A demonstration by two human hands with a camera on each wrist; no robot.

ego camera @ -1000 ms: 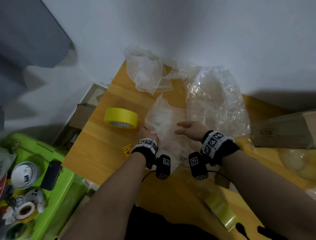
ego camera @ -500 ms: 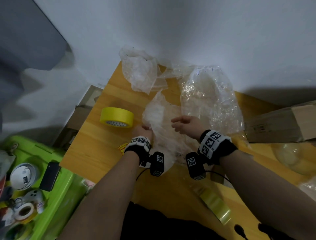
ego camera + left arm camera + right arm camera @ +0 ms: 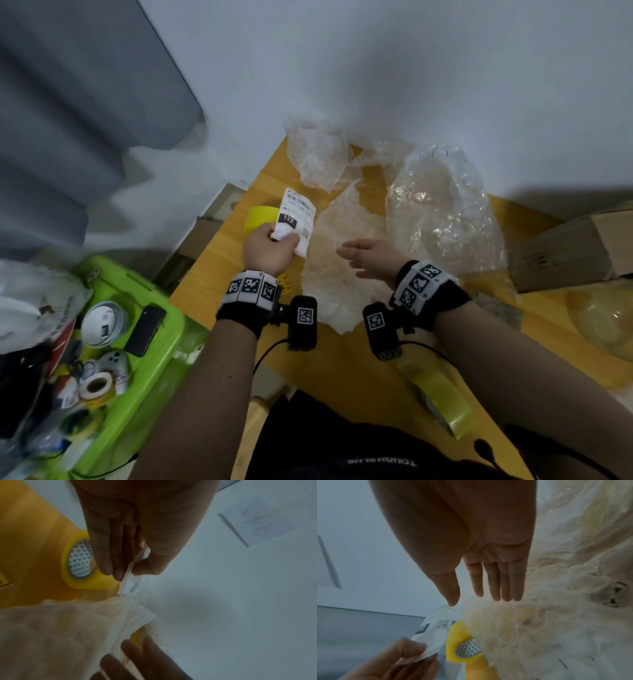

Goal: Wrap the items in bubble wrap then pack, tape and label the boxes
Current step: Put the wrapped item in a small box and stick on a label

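Note:
My left hand (image 3: 270,248) pinches a white printed shipping label (image 3: 296,222) between thumb and fingers, lifted above the wooden table (image 3: 219,274). The left wrist view shows the label (image 3: 133,582) edge-on under the thumb. My right hand (image 3: 368,257) hovers with straight fingers (image 3: 496,582) over a crumpled sheet of bubble wrap (image 3: 342,260) on the table and holds nothing. A yellow tape roll (image 3: 258,219) lies just behind the label, partly hidden by it; the same tape roll (image 3: 80,563) shows in the left wrist view.
More clear plastic bags (image 3: 442,209) and wrap (image 3: 315,154) lie at the table's back by the wall. A cardboard box (image 3: 575,250) sits at right, a second tape roll (image 3: 442,397) near the front edge. A green bin (image 3: 150,346) of tape, phone and clutter stands at left.
My left hand came up off the bubble wrap holding the white label, which was not visible before. My right hand has opened and lifted slightly off the wrap.

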